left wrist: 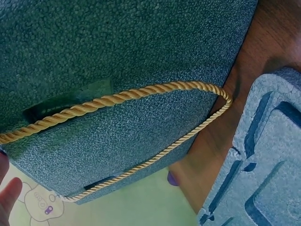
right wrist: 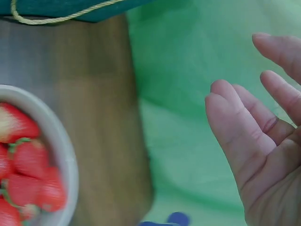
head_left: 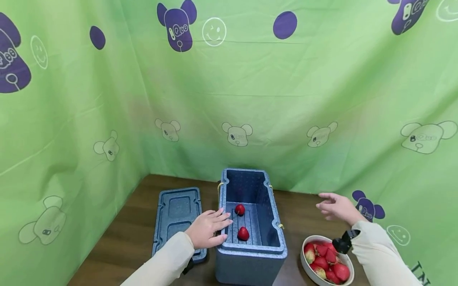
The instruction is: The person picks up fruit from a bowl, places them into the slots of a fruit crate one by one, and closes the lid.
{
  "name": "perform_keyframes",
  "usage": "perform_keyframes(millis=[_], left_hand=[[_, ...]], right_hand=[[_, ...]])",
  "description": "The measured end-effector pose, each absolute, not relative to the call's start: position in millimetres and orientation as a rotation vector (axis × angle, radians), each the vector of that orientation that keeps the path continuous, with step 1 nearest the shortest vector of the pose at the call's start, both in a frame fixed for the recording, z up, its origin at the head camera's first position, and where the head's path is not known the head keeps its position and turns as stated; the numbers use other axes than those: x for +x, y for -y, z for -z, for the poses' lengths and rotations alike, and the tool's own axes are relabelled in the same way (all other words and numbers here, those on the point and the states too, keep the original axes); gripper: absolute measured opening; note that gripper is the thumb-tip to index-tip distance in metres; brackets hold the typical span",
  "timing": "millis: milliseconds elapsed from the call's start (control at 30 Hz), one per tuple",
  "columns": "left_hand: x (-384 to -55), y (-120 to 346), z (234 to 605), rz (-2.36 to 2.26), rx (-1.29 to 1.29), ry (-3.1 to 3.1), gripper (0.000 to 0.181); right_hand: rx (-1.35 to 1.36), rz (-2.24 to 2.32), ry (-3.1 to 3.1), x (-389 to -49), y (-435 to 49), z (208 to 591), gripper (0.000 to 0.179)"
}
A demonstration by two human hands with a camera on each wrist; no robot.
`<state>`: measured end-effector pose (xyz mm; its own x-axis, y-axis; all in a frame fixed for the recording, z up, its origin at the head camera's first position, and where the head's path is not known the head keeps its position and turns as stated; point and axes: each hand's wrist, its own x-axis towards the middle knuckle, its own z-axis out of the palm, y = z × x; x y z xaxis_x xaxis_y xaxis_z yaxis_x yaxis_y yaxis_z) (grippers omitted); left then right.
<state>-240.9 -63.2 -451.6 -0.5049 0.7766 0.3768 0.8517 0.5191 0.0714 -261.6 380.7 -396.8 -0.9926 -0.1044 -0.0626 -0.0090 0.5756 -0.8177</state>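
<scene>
A blue-grey foam box stands uncovered on the table. Inside, on its ribbed floor, lie a strawberry and, nearer the front, another strawberry. My left hand rests on the box's left rim with the fingers stretched out. On the right, my right hand hovers beyond a pale bowl of strawberries. That hand holds nothing; its fingers are loosely bent and parted in the right wrist view, where the bowl's strawberries appear at the left.
The box's lid lies on the table left of the box. A yellow rope handle hangs along the box's side. Brown wooden table surface shows around these things. A green printed cloth hangs behind and at both sides.
</scene>
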Motion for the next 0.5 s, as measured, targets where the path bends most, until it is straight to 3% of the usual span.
perform_keyframes(millis=[233,500], left_hand=[[-242,59,451,0.350,-1.375,2.470,0.043],[-242,63,450,0.349,-1.357,2.437,0.042]], right_hand=[[-0.031,1.498,-2.636,-242,-385,448,0.058],[0.040,1.533,-2.623,-236,-378,472,0.054]])
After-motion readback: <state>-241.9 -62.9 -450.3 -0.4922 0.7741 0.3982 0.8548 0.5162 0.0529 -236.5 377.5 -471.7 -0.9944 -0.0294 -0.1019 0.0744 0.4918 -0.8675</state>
